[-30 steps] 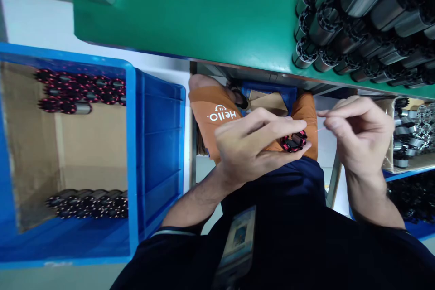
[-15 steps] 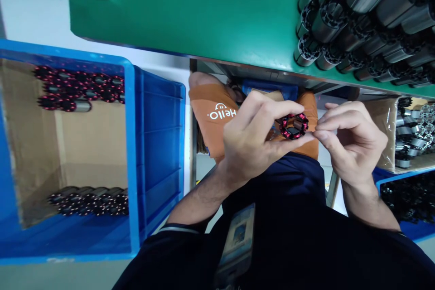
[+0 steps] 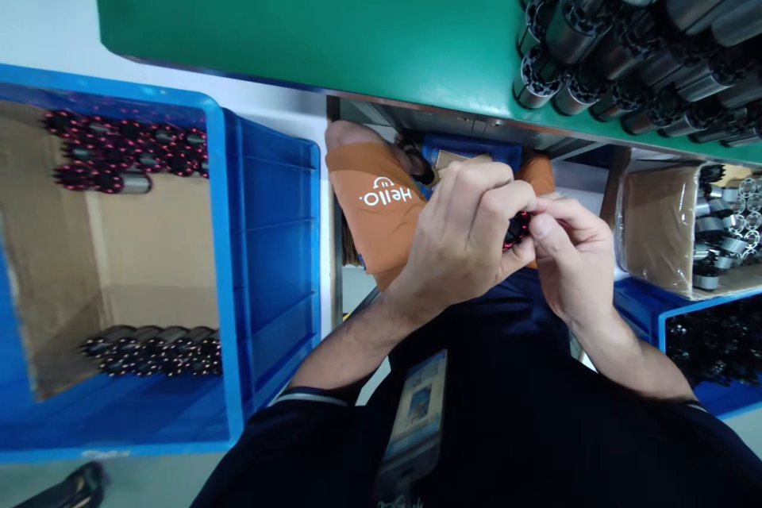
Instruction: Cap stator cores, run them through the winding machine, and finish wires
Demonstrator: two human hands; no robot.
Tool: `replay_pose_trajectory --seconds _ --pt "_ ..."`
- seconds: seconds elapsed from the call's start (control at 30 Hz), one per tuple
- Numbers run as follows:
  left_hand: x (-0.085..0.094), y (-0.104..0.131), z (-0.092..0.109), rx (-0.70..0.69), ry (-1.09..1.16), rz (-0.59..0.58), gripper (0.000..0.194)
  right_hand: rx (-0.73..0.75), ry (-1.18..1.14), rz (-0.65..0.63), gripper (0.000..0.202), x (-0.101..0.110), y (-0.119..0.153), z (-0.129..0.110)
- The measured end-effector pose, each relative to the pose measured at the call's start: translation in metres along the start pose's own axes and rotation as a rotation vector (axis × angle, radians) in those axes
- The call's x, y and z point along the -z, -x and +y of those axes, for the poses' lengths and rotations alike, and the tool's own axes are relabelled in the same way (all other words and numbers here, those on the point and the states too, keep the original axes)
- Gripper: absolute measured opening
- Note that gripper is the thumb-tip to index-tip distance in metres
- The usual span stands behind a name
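Observation:
A small motor stator [image 3: 517, 230] with a black toothed ring and red windings is held over my lap, mostly covered by fingers. My left hand [image 3: 461, 242] is closed around it from the left. From the other side my right hand [image 3: 570, 254] touches it at the near right edge, thumb and fingertips pinched together. Whatever may be between those right fingertips is too small or hidden to make out. The two hands meet at the stator.
A blue crate [image 3: 223, 270] on the left holds rows of wound stators [image 3: 128, 147]. The green bench [image 3: 357, 24] ahead carries stacked metal cores [image 3: 577, 24] at right. A cardboard box [image 3: 658, 230] of metal rings and a blue bin [image 3: 640, 309] of black parts stand at right.
My right hand has moved left, from beside the stator onto it, and its fingertips have pinched. My left hand now covers more of the stator. The view has shifted slightly.

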State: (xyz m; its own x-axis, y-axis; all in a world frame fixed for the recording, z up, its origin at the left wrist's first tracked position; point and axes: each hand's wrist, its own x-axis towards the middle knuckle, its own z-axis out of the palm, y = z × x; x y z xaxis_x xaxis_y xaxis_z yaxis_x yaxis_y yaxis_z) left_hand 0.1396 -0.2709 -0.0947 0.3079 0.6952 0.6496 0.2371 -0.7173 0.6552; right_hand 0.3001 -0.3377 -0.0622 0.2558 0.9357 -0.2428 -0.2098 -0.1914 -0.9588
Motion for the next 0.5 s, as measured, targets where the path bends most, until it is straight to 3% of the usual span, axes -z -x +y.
replay_pose_trajectory --seconds 0.2,0.27,0.33,0.43,0.5 --pt "0.002 -0.001 0.006 -0.009 -0.030 0.001 0.028 0.084 0.157 -0.151 0.018 0.018 -0.013 -0.020" --pt "0.007 -0.005 0.009 0.065 0.036 -0.043 0.022 0.164 0.314 -0.231 0.017 0.026 -0.021 -0.036" --pt "0.012 -0.009 0.010 0.270 0.234 -0.198 0.024 0.287 0.497 -0.339 0.011 0.034 -0.030 -0.055" --pt "0.016 -0.010 0.002 0.564 0.589 -0.538 0.059 0.462 0.724 -0.538 0.004 0.047 -0.040 -0.078" --pt "0.015 -0.002 -0.007 0.684 0.775 -0.654 0.077 0.383 0.760 -0.582 0.005 0.054 -0.040 -0.081"
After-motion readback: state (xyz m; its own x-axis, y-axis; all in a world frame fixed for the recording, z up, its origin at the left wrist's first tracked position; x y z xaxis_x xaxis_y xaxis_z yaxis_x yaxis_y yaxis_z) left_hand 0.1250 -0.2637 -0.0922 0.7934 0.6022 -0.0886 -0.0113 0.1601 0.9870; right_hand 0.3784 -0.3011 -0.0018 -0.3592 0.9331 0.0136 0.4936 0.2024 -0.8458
